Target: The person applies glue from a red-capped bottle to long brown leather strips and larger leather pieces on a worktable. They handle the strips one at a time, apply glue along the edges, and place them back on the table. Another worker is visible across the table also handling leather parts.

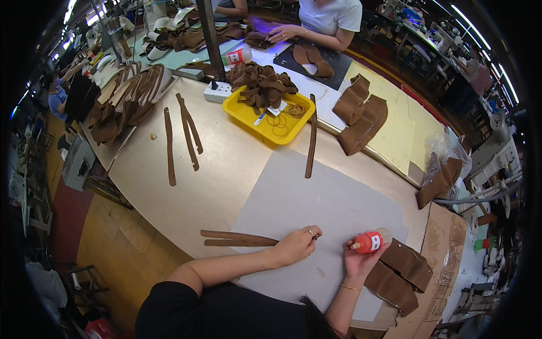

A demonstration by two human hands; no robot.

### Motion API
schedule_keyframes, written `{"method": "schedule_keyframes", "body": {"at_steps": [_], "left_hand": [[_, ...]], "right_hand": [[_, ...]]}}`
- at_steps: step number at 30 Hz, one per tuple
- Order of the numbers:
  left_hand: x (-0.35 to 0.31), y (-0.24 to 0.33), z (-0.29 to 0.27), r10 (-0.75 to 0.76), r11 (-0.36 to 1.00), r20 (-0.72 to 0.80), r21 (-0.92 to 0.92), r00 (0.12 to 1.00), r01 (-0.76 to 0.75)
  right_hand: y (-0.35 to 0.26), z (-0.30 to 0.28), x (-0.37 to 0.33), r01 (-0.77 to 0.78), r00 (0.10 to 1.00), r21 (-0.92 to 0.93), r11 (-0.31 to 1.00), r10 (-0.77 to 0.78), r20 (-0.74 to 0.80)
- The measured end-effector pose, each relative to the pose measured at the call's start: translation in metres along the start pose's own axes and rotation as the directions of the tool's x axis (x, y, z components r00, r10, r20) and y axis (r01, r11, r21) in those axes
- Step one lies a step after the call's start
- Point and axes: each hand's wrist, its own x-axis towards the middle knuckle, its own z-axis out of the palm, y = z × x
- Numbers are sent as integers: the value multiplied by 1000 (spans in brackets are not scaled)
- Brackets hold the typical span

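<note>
workshop clutter ringed my tan bench (pixel 226 169), but the grey sheet (pixel 316 203) before me lay mostly bare, with open room up to the yellow tray (pixel 248 120) of brown scraps. the bench's near edge curved just under my left forearm. my left hand (pixel 296 244) was closed, pinching the end of two long brown strips (pixel 237 239) that stretched away to its left across the sheet's border. my right hand (pixel 361 257) was wrapped around an orange glue bottle (pixel 370 241), nozzle pointing left, just beside a stack of brown leather pieces (pixel 401 274).
</note>
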Motion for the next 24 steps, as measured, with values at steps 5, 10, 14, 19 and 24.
{"method": "schedule_keyframes", "body": {"at_steps": [5, 10, 14, 19, 24], "left_hand": [[0, -9, 8, 45, 999, 24, -15, 999, -44], [11, 0, -8, -116, 983, 299, -105, 947, 153], [13, 6, -21, -186, 898, 357, -316, 915, 306], [15, 14, -45, -127, 837, 373, -456, 919, 301], [12, 51, -89, -136, 940, 296, -264, 945, 218]], "right_hand": [[0, -1, 0, 17, 999, -7, 1000, -17, -49], [-2, -2, -1, -9, 998, -14, 1000, 10, 55], [-1, -1, -1, 5, 1000, -20, 1000, -5, 11], [-1, -3, 0, -9, 999, 1, 1000, 8, 40], [-3, -5, -1, -11, 1000, -12, 1000, 11, 8]]}}
